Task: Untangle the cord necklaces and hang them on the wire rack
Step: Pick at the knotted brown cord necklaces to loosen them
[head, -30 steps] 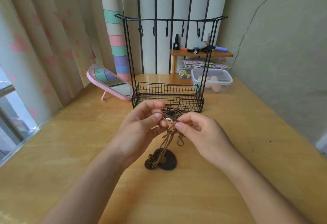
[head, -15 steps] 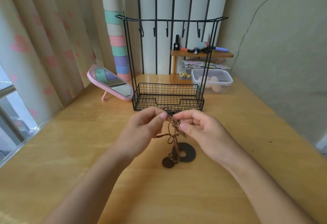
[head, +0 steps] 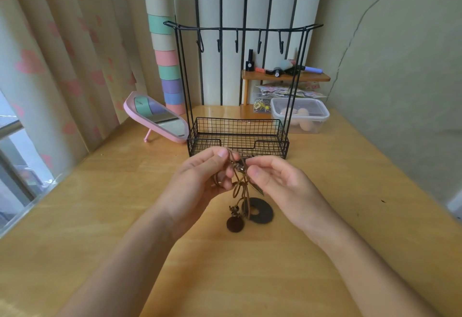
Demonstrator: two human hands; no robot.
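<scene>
Both hands are up just in front of the wire rack (head: 237, 139), near its basket front. Left hand (head: 200, 181): thumb + forefinger pinch the brown cord necklaces (head: 239, 187) at the top of the tangle, other fingers curled against a cord loop. Right hand (head: 282, 186): thumb + forefinger nip the knot from the opp. side, remaining fingers loosely bent. Cords hang down btwn the hands. The ring pendant (head: 260, 210) and small round pendant (head: 235, 224) are low at the counter (head: 100, 216), resting on it or just above, can't tell. Black bottle (head: 249, 62) on the wooden shelf (head: 285, 77) has a white round label, too small to read.
</scene>
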